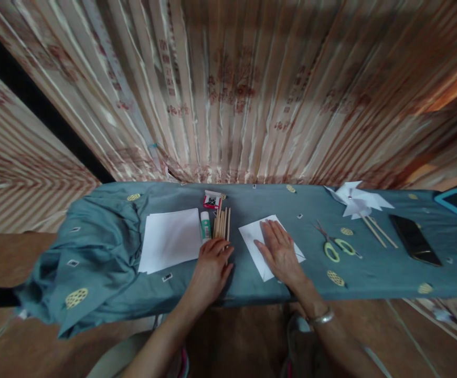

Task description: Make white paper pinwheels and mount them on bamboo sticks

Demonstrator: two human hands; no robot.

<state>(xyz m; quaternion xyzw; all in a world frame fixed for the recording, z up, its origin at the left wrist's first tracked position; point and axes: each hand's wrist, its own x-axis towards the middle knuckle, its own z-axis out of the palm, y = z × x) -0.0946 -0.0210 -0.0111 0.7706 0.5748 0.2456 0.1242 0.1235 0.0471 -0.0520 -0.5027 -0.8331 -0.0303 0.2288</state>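
Our forearms (pixel 168 332) reach over the table (pixel 370 283), the left fingers (pixel 214 245) loosely curled at the near ends of the sticks (pixel 221 223), though we cannot tell if they grip any, the right fingers (pixel 270 231) flat and slightly spread on the folded, seemingly uncut paper (pixel 256 257) beneath, gripping nothing. Right of these, past the scissors (pixel 329 242), at least one pinwheel (pixel 354 203) lies made; left of the left fingers, stacked sheets (pixel 171 239) lie unfolded.

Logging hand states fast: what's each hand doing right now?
Left hand: curled at wooden sticks; grip unclear.
Right hand: open, flat on white paper.
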